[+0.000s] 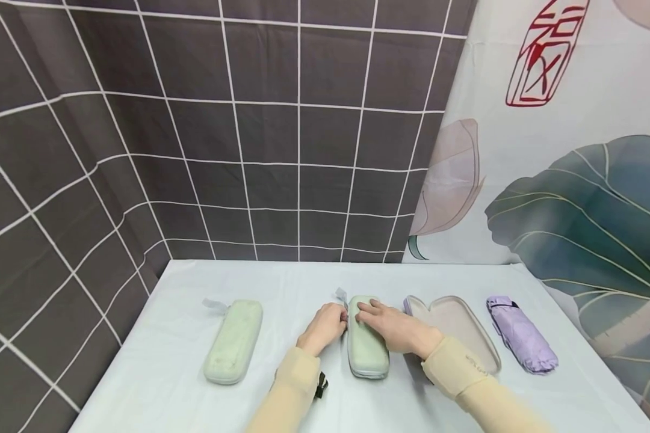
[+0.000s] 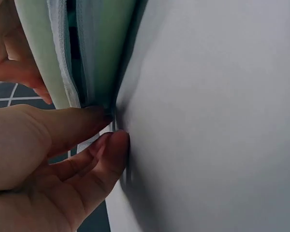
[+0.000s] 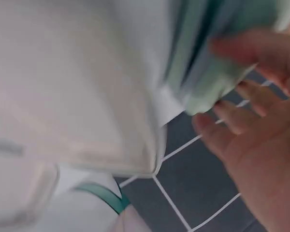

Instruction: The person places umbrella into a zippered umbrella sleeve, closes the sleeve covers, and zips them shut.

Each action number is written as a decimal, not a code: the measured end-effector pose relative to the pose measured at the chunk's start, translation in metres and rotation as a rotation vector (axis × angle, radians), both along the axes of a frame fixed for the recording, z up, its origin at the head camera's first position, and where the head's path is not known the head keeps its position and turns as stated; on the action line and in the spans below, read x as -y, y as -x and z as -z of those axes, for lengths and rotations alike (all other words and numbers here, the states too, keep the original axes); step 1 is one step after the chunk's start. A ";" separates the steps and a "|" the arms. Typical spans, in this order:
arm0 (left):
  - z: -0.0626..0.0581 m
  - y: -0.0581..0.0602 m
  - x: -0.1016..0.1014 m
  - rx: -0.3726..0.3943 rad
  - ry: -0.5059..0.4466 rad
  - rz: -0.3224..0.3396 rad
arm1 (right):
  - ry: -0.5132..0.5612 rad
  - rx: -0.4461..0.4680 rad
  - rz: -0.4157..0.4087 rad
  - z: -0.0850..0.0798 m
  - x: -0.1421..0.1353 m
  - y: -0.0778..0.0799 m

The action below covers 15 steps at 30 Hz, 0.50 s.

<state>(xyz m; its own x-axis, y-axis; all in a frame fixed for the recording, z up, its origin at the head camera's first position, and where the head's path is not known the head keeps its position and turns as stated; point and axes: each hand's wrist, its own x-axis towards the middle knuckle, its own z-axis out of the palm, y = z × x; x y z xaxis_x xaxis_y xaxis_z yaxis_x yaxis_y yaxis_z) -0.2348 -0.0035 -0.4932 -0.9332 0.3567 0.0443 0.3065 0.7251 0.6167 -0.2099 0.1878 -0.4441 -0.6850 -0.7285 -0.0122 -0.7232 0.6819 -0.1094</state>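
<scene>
A light green zippered case (image 1: 368, 355) lies lengthwise near the middle of the table. At its left side, toward the far end, my left hand (image 1: 323, 325) pinches at the zipper with thumb and fingertips; the pull is hidden between them. In the left wrist view, the zipper (image 2: 63, 53) is parted along that side, with a dark gap between its bands. My right hand (image 1: 398, 328) rests on the lid, fingers extended. The right wrist view catches its fingers (image 3: 232, 116) beside the case's rounded end. A grey loop sticks out at the far end.
A similar green case (image 1: 233, 346) lies to the left. Right of my work, an opened case (image 1: 457, 319) shows its pale lining, partly behind my right forearm. Farther right is a folded purple umbrella (image 1: 522, 337). A dark gridded curtain (image 1: 325, 138) hangs behind the white table (image 1: 157, 367).
</scene>
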 end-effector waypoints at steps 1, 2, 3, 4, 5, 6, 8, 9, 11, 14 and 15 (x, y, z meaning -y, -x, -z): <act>0.001 0.001 0.000 -0.003 -0.001 -0.001 | -0.023 -0.019 -0.033 0.001 -0.001 0.002; 0.002 0.001 0.000 -0.011 -0.004 -0.002 | -0.042 -0.036 -0.059 0.002 -0.002 0.004; 0.003 0.002 0.001 -0.016 -0.005 -0.004 | -0.067 -0.050 -0.078 0.003 -0.002 0.005; 0.004 0.003 0.001 -0.020 -0.008 -0.007 | -0.088 -0.064 -0.095 0.003 -0.002 0.006; 0.004 0.003 0.001 -0.018 -0.013 -0.011 | -0.116 -0.076 -0.104 0.004 -0.001 0.007; 0.005 0.004 0.001 -0.014 -0.016 -0.012 | -0.142 -0.082 -0.108 0.005 -0.001 0.007; 0.005 0.005 0.001 -0.008 -0.029 -0.011 | -0.185 -0.094 -0.111 0.007 -0.001 0.007; 0.005 0.005 0.001 -0.007 -0.035 -0.007 | -0.205 -0.102 -0.111 0.008 -0.002 0.007; 0.005 0.006 0.001 -0.008 -0.046 -0.001 | -0.227 -0.125 -0.113 0.008 -0.003 0.007; 0.005 0.006 0.002 -0.030 -0.048 0.009 | -0.227 -0.160 -0.121 0.009 -0.002 0.007; 0.005 0.005 0.003 -0.040 -0.045 0.014 | -0.223 -0.170 -0.124 0.010 -0.002 0.008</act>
